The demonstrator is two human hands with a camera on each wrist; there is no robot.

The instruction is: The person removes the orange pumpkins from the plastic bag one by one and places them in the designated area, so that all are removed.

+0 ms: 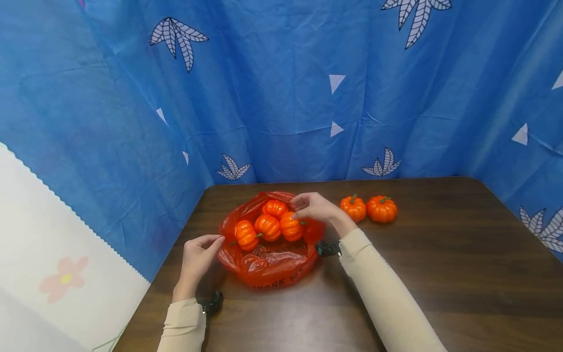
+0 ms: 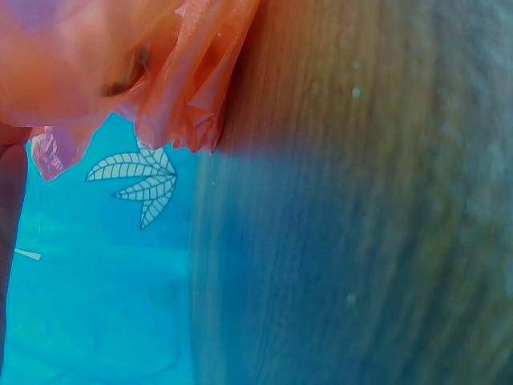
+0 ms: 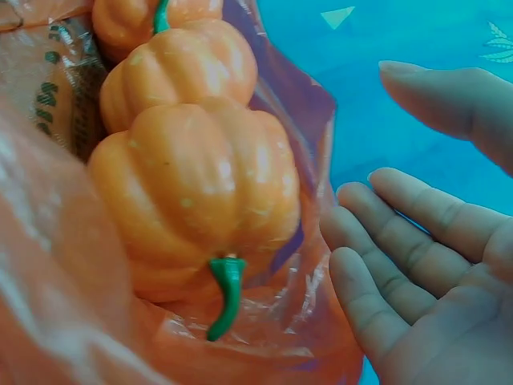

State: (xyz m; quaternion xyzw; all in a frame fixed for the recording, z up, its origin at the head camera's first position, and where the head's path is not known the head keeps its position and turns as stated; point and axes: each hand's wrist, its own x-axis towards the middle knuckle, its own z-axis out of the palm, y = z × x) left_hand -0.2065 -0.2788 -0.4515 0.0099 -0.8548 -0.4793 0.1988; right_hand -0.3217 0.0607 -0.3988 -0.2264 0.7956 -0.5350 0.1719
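Observation:
A red plastic bag lies mouth up on the table, with several small orange toy pumpkins inside. My left hand pinches the bag's left rim between thumb and fingertips. In the left wrist view the red plastic hangs at the top, and only a dark edge of the hand shows. Above the bag's right rim is my right hand, holding nothing. The right wrist view shows its fingers loosely extended, fingertips right by the rim, beside a pumpkin with a green stem.
Two more toy pumpkins, one nearer the bag and another beside it, sit on the dark wooden table right of the bag. A blue patterned curtain hangs behind the table's far edge. White cloth hangs at the left.

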